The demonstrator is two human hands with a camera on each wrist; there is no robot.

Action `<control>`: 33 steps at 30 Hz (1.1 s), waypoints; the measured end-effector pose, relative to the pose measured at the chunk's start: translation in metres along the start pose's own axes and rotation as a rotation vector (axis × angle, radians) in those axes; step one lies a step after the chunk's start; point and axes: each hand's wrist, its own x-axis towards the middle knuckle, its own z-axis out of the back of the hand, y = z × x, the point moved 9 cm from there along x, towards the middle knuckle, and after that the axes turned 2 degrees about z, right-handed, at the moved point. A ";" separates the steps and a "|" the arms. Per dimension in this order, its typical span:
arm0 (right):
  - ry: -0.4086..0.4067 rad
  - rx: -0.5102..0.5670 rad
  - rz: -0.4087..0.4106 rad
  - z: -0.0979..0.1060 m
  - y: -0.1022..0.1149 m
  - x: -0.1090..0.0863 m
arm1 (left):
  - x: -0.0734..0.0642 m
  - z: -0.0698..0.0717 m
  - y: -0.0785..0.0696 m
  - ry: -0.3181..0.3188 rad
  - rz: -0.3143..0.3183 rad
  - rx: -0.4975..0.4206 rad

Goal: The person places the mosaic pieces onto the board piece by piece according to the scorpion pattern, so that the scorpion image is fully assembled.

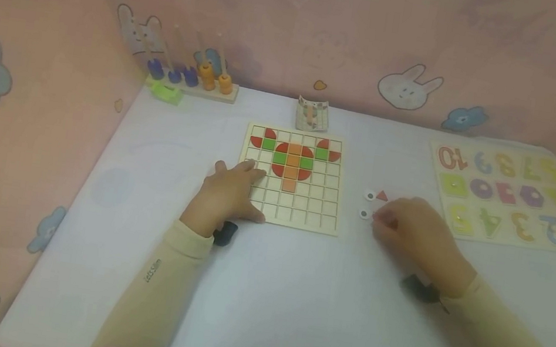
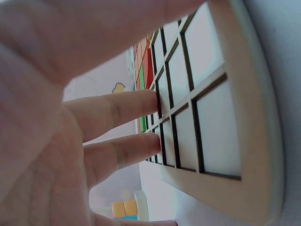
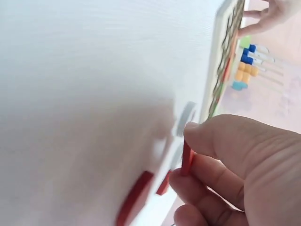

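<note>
A square wooden grid board lies mid-table, its upper cells filled with red, green and orange pieces. My left hand rests on its left edge with fingers spread; in the left wrist view two fingertips touch the grid. Right of the board, my right hand pinches a small flat red piece between thumb and fingers, close over the table. Beside these fingers lie two white eye discs and a red triangle. Another red piece appears low in the right wrist view.
A small pattern card stands behind the board. At the back left is a peg counting stand with blue and orange beads, a green piece before it. A number-and-shape puzzle board lies at right. Rabbit-print cloth hangs behind.
</note>
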 end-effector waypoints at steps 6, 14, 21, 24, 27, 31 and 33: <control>-0.056 0.081 0.102 0.010 0.031 0.000 | 0.000 0.000 0.001 -0.003 0.004 -0.006; 0.011 0.093 0.105 -0.018 0.078 0.022 | 0.000 0.000 0.001 -0.004 0.000 -0.007; 0.033 0.004 0.283 -0.038 0.129 0.030 | 0.001 0.000 0.001 0.005 0.002 -0.005; 0.023 -0.018 0.312 -0.041 0.139 0.032 | 0.001 0.000 0.001 0.003 -0.002 0.001; 0.011 -0.028 0.328 -0.041 0.141 0.032 | 0.001 0.000 0.000 0.002 -0.003 0.008; 0.010 -0.026 0.345 -0.041 0.142 0.032 | 0.000 0.000 0.000 0.005 -0.003 0.009; 0.007 -0.026 0.348 -0.041 0.142 0.032 | 0.000 0.001 0.000 0.002 -0.006 0.014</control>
